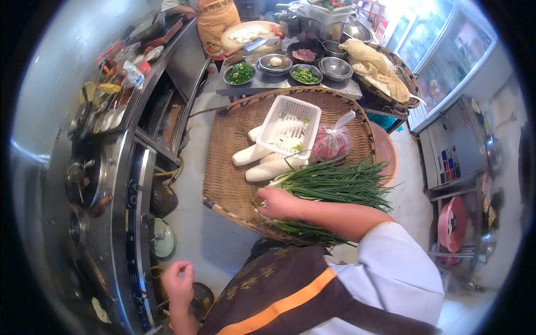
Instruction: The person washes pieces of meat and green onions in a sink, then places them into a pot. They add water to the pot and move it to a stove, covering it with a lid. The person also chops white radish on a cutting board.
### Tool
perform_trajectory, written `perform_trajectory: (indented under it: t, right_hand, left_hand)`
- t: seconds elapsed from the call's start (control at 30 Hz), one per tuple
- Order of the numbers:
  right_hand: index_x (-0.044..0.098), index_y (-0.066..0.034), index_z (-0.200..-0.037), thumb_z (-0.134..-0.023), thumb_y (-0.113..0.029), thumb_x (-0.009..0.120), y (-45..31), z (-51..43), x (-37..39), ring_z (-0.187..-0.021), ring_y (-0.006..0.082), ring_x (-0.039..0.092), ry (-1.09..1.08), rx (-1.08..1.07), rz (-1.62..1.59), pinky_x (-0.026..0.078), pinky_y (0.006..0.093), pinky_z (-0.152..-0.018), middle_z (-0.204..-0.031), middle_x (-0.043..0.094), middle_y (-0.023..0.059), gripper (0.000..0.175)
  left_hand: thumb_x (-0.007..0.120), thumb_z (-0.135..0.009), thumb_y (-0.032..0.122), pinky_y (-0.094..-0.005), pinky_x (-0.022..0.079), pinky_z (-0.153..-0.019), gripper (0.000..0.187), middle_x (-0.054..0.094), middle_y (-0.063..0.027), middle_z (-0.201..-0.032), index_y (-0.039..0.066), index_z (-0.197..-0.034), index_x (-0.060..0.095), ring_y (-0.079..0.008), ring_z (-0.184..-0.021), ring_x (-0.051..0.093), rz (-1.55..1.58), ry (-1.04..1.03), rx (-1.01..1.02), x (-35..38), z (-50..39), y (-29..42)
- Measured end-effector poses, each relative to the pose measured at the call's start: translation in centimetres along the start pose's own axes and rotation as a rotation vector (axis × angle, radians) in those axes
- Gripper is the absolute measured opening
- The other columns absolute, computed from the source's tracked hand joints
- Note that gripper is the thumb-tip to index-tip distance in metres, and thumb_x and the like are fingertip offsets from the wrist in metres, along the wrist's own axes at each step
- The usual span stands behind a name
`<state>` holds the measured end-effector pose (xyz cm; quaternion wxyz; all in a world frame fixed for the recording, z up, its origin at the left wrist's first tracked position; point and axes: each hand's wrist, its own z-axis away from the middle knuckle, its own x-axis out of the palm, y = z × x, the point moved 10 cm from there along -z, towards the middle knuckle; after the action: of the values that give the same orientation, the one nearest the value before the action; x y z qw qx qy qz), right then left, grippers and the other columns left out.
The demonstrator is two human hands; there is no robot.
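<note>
On a large woven bamboo tray (228, 180) lies a thick bunch of scallions (341, 182), its green tops pointing right. My right hand (278, 203) is closed around the pale root ends of some scallions near the tray's front. Under that forearm lie more scallions (310, 230). My left hand (178, 278) hangs apart from the tray, fingers curled, with nothing visible in it. Behind the scallions are several peeled white radishes (268, 171), partly under a white perforated plastic basket (289, 125) with green scraps inside. A knotted clear plastic bag (333, 144) of red contents sits beside it.
A steel stove counter (121, 176) runs along the left. Beyond the tray, a metal table holds a bowl of chopped greens (239, 74), a cleaver (253, 44) and a round cutting board (228, 39). Another person's apron (217, 21) shows there. A pink basin (386, 155) stands right of the tray.
</note>
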<state>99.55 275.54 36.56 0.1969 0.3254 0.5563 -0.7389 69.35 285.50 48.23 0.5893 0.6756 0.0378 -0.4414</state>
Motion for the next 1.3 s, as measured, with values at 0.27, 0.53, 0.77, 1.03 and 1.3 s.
perform_trajectory:
  t: [0.27, 0.53, 0.77, 1.03, 1.3]
  right_hand:
    - [0.05, 0.001, -0.114, -0.076, -0.017, 0.059, 6.6, -19.7, -1.6, -0.116, 0.037, 0.043, 0.263, 0.309, 0.075, 0.039, 0.0433, -0.097, -0.121, 0.044, 0.023, 0.043]
    - [0.048, 0.0041, -0.118, -0.081, -0.03, 0.058, 18.7, -24.1, -4.9, -0.123, 0.0383, 0.038, 0.659, 0.931, 0.21, 0.029, 0.0449, -0.104, -0.128, 0.042, 0.0258, 0.051]
    - [0.049, 0.007, -0.112, -0.066, -0.014, 0.067, 20.1, -20.1, -6.0, -0.105, 0.041, 0.054, 1.165, 1.006, -0.139, 0.043, 0.0406, -0.091, -0.109, 0.057, 0.0273, 0.053]
    - [0.056, 0.012, -0.107, -0.069, -0.019, 0.062, 19.3, -18.4, -6.7, -0.108, 0.0381, 0.055, 1.182, 1.309, -0.514, 0.042, 0.0375, -0.093, -0.111, 0.058, 0.0285, 0.049]
    - [0.016, 0.0048, -0.137, -0.072, -0.032, 0.072, 22.6, -20.3, -4.2, -0.115, 0.0485, 0.043, 1.43, 1.689, -0.737, 0.038, 0.0477, -0.098, -0.127, 0.038, 0.0361, 0.093]
  left_hand:
    - [0.061, -0.085, 0.016, -0.0316, 0.047, -0.073, 0.019, 0.065, -0.0083, -0.085, -0.002, -0.091, 0.064, -0.0169, -0.077, 0.058, -0.131, 0.101, -0.308, -8.1, -1.9, -4.0]
    - [0.063, -0.083, 0.02, -0.031, 0.049, -0.075, 0.023, 0.067, -0.0103, -0.087, 0.0, -0.096, 0.065, -0.0167, -0.079, 0.061, -0.233, 0.011, -0.345, -13.4, -9.7, -10.2]
    - [0.059, -0.086, 0.017, -0.0296, 0.048, -0.073, 0.021, 0.064, -0.0075, -0.087, 0.0, -0.099, 0.061, -0.0156, -0.077, 0.058, -0.032, -0.013, -0.269, -20.4, -18.5, -16.1]
    - [0.061, -0.086, 0.02, -0.0322, 0.049, -0.065, 0.019, 0.064, -0.0086, -0.077, 0.004, -0.093, 0.064, -0.017, -0.069, 0.06, -0.219, -0.191, -0.051, -20.6, -33.5, -12.1]
    - [0.061, -0.085, 0.021, -0.0302, 0.048, -0.068, 0.022, 0.065, -0.0088, -0.079, 0.004, -0.098, 0.063, -0.0162, -0.072, 0.06, -0.212, -0.399, 0.137, -13.7, -47.7, -6.3]
